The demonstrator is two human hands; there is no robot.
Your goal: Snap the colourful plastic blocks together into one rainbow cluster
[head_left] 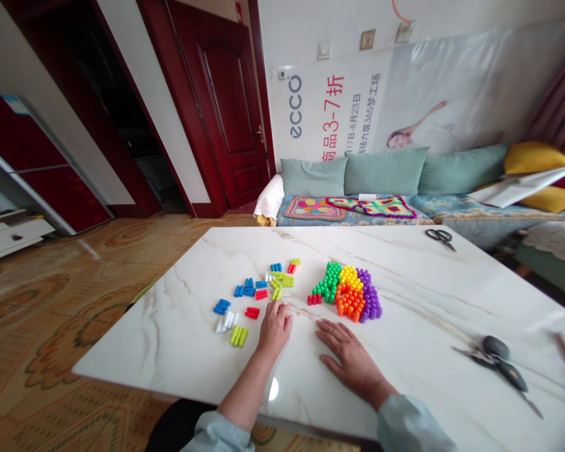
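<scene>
Left hand: lower centre of the frame, fingers curled over the tabletop; underside hidden, so cannot tell whether anything is pinched. Right hand: just right of it, palm down, fingers spread on the table, holding no piece.

Short tubes: scattered beyond and to the left of the left hand, in blue, white, red and yellow-green. Mostly small side-by-side groups; smooth, shiny, plastic-looking. One yellow-green group lies at the left fingertips; contact unclear.

Bead cluster: beyond the right hand, apart from its fingertips. Small rounded knobs, glossy, packed by colour: green at left, yellow at upper middle, orange at lower middle, purple at right. Red beads sit at its left edge, between the cluster and the tubes.

Table: white, polished, marble-like veining; a bright reflection shows between the forearms. Scissors with black handles lie near the far edge, upper right of the table. Black-handled tools with metal ends lie right of the right hand; exact type unclear.

Farther out: sofa with pale green cushions and colourful crocheted mats; dark red panelled door, upper centre-left.
</scene>
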